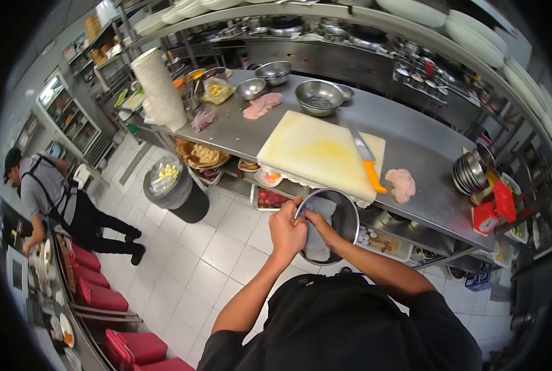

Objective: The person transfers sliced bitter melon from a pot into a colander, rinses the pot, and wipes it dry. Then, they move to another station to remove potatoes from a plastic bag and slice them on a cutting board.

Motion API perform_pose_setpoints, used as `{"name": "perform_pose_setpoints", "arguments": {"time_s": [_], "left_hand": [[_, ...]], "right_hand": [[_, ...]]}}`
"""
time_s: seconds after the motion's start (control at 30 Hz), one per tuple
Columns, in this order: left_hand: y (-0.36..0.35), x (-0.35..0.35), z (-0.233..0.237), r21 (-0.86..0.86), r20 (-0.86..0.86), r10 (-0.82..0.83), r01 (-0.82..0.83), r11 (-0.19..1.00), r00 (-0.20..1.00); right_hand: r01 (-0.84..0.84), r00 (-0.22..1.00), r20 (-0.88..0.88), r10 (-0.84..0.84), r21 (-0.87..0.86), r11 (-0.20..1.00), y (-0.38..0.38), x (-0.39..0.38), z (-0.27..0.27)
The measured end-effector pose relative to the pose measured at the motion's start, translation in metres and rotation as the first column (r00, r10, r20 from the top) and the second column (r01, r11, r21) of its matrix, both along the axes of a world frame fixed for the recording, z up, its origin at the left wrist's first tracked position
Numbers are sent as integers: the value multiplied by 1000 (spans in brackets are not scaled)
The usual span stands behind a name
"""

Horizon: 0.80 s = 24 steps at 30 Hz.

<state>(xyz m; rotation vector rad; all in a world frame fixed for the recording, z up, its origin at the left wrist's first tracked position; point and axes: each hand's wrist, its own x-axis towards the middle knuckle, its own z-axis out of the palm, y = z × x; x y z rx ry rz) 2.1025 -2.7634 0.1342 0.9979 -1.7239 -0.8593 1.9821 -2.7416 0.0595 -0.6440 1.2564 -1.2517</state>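
Observation:
My left hand [287, 234] is closed on the rim of a deep metal bowl [348, 217], which is tilted in front of my body just off the counter's near edge. Inside the bowl, my right hand [323, 231] grips a greyish cloth [316, 246] spread against the bowl's inner wall; some of its fingers are hidden. On the counter beyond lies a thick white cutting board [300, 145] with yellow stains. A knife with an orange handle [373, 175] rests across its right side. A flat piece of pale raw meat [401, 185] lies right of the board.
The steel counter [427, 151] holds more raw meat [263, 106], a metal bowl [320, 97], stacked cups [158, 83] and a red scale [486, 216]. A lined bin [189, 202] stands left on the tiled floor. Farther left, a person [59, 195] leans over another counter beside red seats [136, 347].

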Motion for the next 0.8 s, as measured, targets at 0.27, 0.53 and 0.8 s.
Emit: {"name": "perform_pose_setpoints", "arguments": {"time_s": [0.27,0.53,0.8], "left_hand": [[-40,42,-43,110,99,206,-216,970,974],[-35,42,25,29,273,-57,51,998,960],[-28,28,74,-308,385,59,68,949,921]], "right_hand": [[-370,910,-303,283,-283,885,8,-31,46],[-325,155,-923,-352,-384,864,6,11,117],[196,459,-705,-540,-512,836,-28,-3,54]]}}
